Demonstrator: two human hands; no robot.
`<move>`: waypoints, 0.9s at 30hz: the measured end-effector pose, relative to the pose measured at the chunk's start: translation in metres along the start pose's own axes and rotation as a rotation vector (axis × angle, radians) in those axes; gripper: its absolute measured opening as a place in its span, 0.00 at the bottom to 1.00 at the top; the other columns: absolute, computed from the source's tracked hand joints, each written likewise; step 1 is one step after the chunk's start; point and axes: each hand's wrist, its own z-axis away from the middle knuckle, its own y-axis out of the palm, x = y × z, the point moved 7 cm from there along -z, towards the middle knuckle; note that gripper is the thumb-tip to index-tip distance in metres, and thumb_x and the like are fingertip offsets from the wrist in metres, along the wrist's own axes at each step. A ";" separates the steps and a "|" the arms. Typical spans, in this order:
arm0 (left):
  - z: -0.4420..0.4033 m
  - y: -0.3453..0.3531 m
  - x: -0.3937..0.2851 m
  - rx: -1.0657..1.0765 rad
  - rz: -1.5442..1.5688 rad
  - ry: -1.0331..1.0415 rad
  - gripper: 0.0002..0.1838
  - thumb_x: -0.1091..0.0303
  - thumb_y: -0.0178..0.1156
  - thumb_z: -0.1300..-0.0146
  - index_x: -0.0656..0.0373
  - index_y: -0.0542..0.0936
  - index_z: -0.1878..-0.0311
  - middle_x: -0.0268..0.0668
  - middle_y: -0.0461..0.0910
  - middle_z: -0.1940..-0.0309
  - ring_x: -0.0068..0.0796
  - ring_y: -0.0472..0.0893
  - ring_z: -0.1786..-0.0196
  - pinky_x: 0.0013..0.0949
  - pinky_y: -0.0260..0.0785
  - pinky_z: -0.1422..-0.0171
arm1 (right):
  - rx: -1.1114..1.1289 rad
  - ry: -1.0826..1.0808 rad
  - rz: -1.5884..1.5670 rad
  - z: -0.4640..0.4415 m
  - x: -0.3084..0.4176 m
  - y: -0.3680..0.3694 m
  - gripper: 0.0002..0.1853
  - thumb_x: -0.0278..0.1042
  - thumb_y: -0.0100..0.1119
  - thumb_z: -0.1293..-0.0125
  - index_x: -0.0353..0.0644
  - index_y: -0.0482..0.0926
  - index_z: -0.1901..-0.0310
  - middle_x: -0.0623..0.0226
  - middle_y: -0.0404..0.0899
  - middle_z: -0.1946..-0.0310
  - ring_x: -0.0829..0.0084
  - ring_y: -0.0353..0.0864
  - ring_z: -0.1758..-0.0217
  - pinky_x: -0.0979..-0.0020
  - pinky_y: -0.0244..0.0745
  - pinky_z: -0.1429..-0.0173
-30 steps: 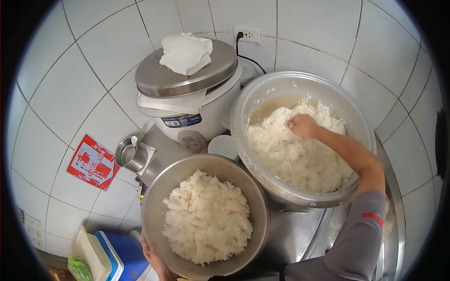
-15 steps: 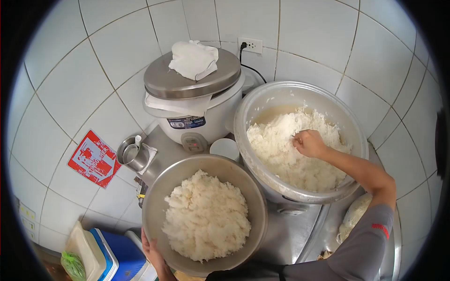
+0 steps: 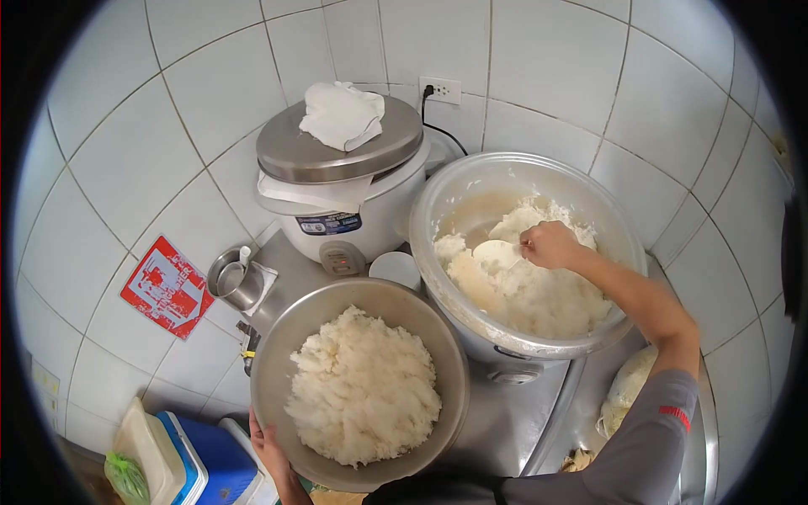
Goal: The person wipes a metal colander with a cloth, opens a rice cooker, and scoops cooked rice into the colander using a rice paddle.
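Note:
My right hand (image 3: 551, 246) is closed round the handle end of a white rice paddle (image 3: 497, 253), inside the large rice cooker pot (image 3: 627, 220) on the right. The paddle's blade lies in the cooked white rice (image 3: 564, 299), partly covering it. My left hand (image 3: 271, 448) holds the lower left side of a wide metal bowl (image 3: 273, 328), with part of the hand hidden behind the bowl. A big mound of cooked rice (image 3: 366, 387) lies in this bowl, which stands close in front of the cooker.
A second rice cooker (image 3: 324, 223) with a metal lid and a folded white cloth (image 3: 342, 115) stands behind the bowl. Near it are a metal container (image 3: 238, 279) and a round white lid-like item (image 3: 396, 268). A blue cooler (image 3: 219, 454) sits lower left; a filled bag (image 3: 624, 391) lies right.
The paddle blade has come into sight in the cooker. Rice there has shifted down toward me, baring more of the pot's far left inside. My left hand stays on the bowl.

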 end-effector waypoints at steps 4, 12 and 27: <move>0.005 -0.001 -0.001 0.007 -0.001 -0.021 0.29 0.77 0.49 0.48 0.66 0.60 0.39 0.43 0.71 0.49 0.30 0.73 0.50 0.28 0.65 0.47 | 0.094 -0.054 -0.164 -0.006 0.030 0.007 0.11 0.40 0.50 0.48 0.46 0.81 0.71 0.55 0.78 0.75 0.55 0.77 0.68 0.59 0.73 0.62; 0.004 -0.004 0.000 0.008 -0.051 -0.003 0.29 0.76 0.49 0.48 0.66 0.60 0.39 0.43 0.71 0.49 0.29 0.73 0.50 0.28 0.65 0.47 | 0.249 -0.105 -0.221 0.030 0.065 0.010 0.30 0.62 0.45 0.44 0.39 0.78 0.82 0.55 0.73 0.85 0.56 0.75 0.75 0.60 0.70 0.67; 0.011 0.008 -0.009 -0.002 0.071 -0.018 0.28 0.78 0.44 0.46 0.66 0.60 0.39 0.42 0.71 0.49 0.28 0.73 0.50 0.28 0.64 0.45 | 0.116 0.399 -0.691 0.082 0.014 -0.023 0.34 0.66 0.56 0.51 0.32 0.79 0.81 0.66 0.70 0.88 0.78 0.69 0.82 0.73 0.66 0.74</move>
